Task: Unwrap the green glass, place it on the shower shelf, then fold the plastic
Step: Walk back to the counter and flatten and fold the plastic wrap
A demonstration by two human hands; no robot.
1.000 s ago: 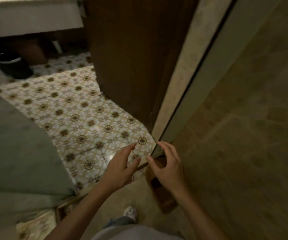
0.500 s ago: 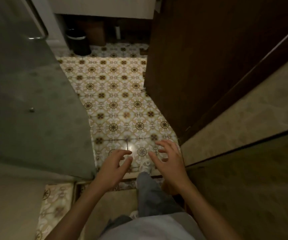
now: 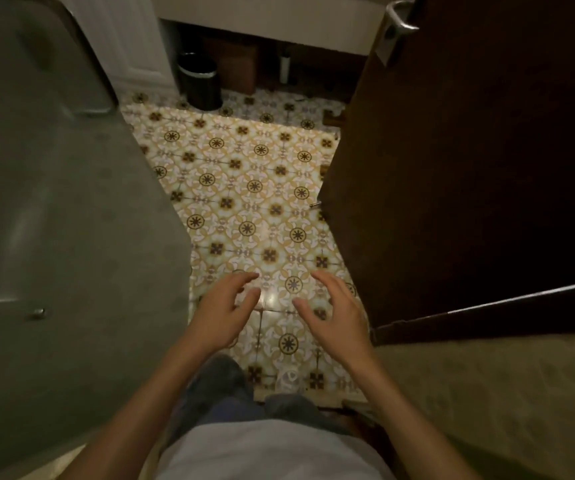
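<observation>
Above a patterned bathroom floor (image 3: 244, 188), a person holds both bare hands out in front of the body — the left hand (image 3: 222, 306) and the right hand (image 3: 334, 310) apart from each other, palms turned partly inward, fingers spread and loosely curled. Both hands appear empty; no thin film can be made out between them in the dim light. Neither the green glass nor the plastic wrap can be seen anywhere in the frame, and no shower shelf is in view either.

At left, a large frosted glass panel (image 3: 54, 202) fills the side of the picture, with a small metal fitting (image 3: 38, 313) near its lower part. At right stands a dark wooden door (image 3: 469, 168), its metal handle (image 3: 400, 19) at the top edge, and below the door a beige stone wall (image 3: 504, 393) runs to the corner of the frame.

Farther off, a black bin (image 3: 199, 81) sits on the tiles at the foot of a pale counter (image 3: 272, 15) — beside it a brown box-like object (image 3: 241, 67), too dark to identify. Below the hands, the person's grey shirt (image 3: 265, 448), dark trousers (image 3: 216, 386) and one light shoe (image 3: 287, 379) are visible.
</observation>
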